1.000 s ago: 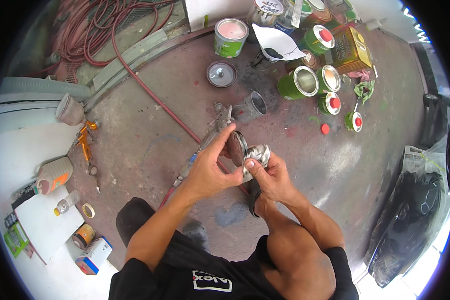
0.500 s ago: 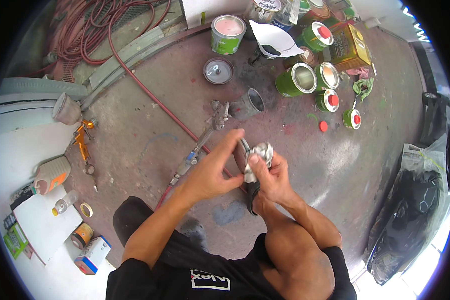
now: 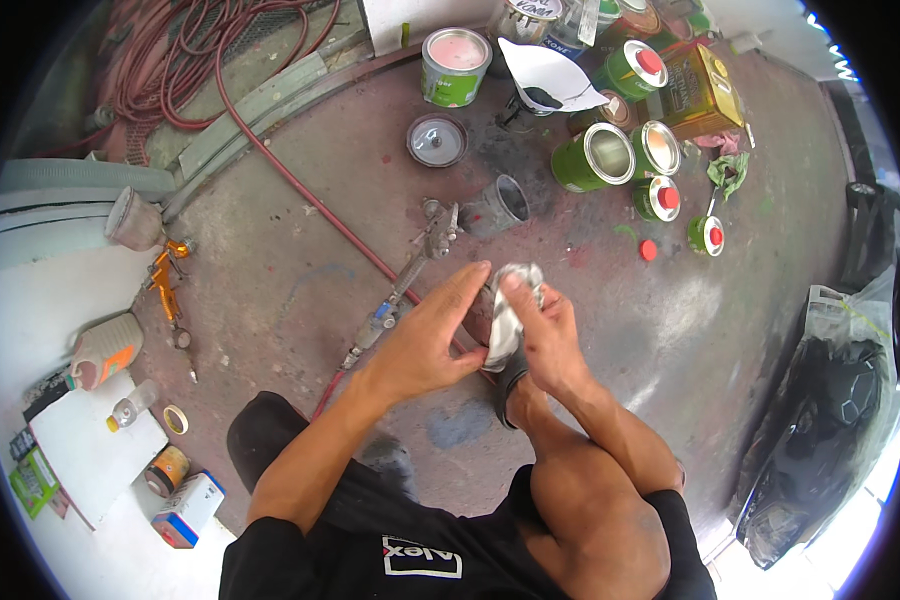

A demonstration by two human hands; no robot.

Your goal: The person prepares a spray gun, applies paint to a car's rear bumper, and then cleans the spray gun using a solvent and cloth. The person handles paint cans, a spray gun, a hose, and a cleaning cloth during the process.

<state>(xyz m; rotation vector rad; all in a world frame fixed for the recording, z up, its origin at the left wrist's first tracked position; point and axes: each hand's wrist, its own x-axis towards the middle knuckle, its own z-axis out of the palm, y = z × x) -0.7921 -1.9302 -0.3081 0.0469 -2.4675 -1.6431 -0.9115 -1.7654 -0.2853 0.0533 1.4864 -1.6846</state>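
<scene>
In front of my knees, my right hand (image 3: 553,335) is closed on a crumpled white wiping cloth (image 3: 510,322) with grey stains. My left hand (image 3: 425,335) is curved in a C, thumb and fingertips gripping the edge of a round, thin-rimmed piece (image 3: 478,318). Cloth and fingers cover most of that piece, so its kind is unclear. The cloth presses against it. Just beyond my left hand, a metal spray gun (image 3: 437,238) with a blue-marked fitting lies on the floor, joined to a red air hose (image 3: 340,235). Beside it a grey cup (image 3: 510,200) lies tipped.
Green paint cans (image 3: 592,160) crowd the far right, near a white paper funnel (image 3: 560,80) and a loose red cap (image 3: 648,250). A round lid (image 3: 437,141) lies beyond the spray gun. An orange spray gun (image 3: 165,285) rests at left. A plastic-wrapped black part (image 3: 820,420) stands right.
My right hand has shifted the cloth across the round piece, and the cloth now hangs longer and covers its dark rim. My left hand has hardly moved.
</scene>
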